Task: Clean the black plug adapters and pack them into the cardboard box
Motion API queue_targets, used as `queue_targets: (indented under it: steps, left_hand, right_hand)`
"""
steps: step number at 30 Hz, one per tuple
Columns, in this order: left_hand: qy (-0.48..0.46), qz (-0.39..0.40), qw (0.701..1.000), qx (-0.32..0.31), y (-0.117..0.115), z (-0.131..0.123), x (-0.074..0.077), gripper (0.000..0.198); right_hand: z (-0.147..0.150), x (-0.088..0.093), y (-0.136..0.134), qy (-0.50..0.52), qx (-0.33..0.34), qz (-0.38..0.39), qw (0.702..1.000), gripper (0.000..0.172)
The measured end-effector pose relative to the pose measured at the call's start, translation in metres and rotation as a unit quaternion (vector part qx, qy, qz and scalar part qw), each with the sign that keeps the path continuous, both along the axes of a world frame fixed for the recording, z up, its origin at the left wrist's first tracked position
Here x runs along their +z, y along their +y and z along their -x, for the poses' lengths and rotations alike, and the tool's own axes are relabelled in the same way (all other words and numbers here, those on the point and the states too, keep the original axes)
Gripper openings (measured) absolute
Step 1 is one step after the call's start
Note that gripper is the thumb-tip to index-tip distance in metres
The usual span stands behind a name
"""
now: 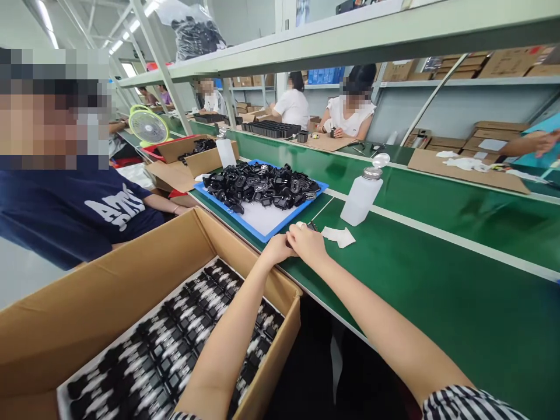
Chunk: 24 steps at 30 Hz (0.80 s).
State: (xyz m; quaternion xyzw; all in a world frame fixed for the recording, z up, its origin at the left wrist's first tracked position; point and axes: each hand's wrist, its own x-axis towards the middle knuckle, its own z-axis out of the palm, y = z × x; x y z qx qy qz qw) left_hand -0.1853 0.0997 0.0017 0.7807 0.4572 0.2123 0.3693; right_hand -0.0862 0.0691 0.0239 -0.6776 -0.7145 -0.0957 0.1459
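Note:
Close together over the near edge of the green work surface, both of my hands are closed around a small black plastic part (312, 226). My left hand (276, 249) grips it from the left, while my right hand (306, 242) covers most of it, so its exact kind is hidden. Just beyond them, a blue tray (265, 233) holds a heap of similar glossy black parts (262, 184). Right beside my right hand lies a folded white cloth or wipe (339, 236). Behind that stands a white pump bottle (362, 198) with a metal top.
A large open cardboard box (109, 265) at lower left contains rows of black parts with white pieces. A co-worker in a dark blue shirt (79, 204) sits at left. A shelf (306, 49) crosses overhead. Several people work across the green table (437, 280).

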Motion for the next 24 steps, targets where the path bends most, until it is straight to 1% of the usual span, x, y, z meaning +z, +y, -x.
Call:
queue_targets:
  steps: [3, 6, 8, 11, 13, 16, 18, 19, 20, 22, 23, 24]
  left_hand:
    - [-0.008, 0.004, 1.000, -0.010, -0.002, -0.001, 0.001, 0.020]
    - [-0.018, 0.022, 1.000, -0.014, -0.002, -0.002, 0.001, 0.023]
    - [-0.017, 0.028, 0.999, -0.005, -0.001, -0.002, 0.000, 0.023]
    - [-0.009, 0.023, 1.000, 0.010, 0.000, -0.001, -0.002, 0.020]
    - [-0.016, 0.026, 1.000, 0.005, 0.001, -0.001, -0.003, 0.021]
    - [-0.038, 0.041, 0.998, -0.014, 0.002, -0.002, -0.005, 0.024]
    - [-0.038, 0.046, 0.998, -0.014, 0.002, -0.002, -0.005, 0.025]
    - [-0.030, 0.042, 0.999, -0.008, 0.002, -0.002, -0.005, 0.024]
    - [-0.020, 0.036, 0.999, 0.001, 0.002, -0.002, -0.004, 0.022]
    - [-0.004, 0.023, 1.000, 0.017, 0.002, -0.002, -0.003, 0.019]
    - [-0.002, 0.020, 1.000, 0.016, 0.003, -0.002, -0.003, 0.019]
    - [-0.006, 0.024, 1.000, 0.010, 0.003, -0.002, -0.002, 0.019]
  right_hand:
    - [-0.012, -0.004, -0.001, -0.013, -0.002, 0.003, 1.000, 0.019]
    - [-0.023, 0.002, 0.001, -0.020, -0.034, -0.001, 0.999, 0.018]
    - [-0.020, 0.005, 0.002, -0.023, -0.047, -0.008, 0.999, 0.018]
    - [-0.011, 0.002, 0.001, -0.035, -0.019, -0.009, 0.999, 0.021]
    - [-0.015, -0.002, 0.000, -0.044, -0.010, -0.006, 0.999, 0.022]
    - [-0.029, -0.003, 0.001, -0.050, -0.054, -0.008, 0.997, 0.021]
    - [-0.030, 0.000, 0.003, -0.048, -0.080, -0.014, 0.996, 0.021]
    - [-0.027, 0.001, 0.004, -0.049, -0.073, -0.018, 0.996, 0.022]
    - [-0.021, 0.001, 0.005, -0.052, -0.052, -0.021, 0.997, 0.022]
    - [-0.010, 0.000, 0.004, -0.061, 0.007, -0.023, 0.998, 0.024]
    - [-0.009, -0.002, 0.003, -0.066, 0.030, -0.022, 0.997, 0.024]
    - [-0.013, -0.005, 0.001, -0.070, 0.038, -0.020, 0.997, 0.024]
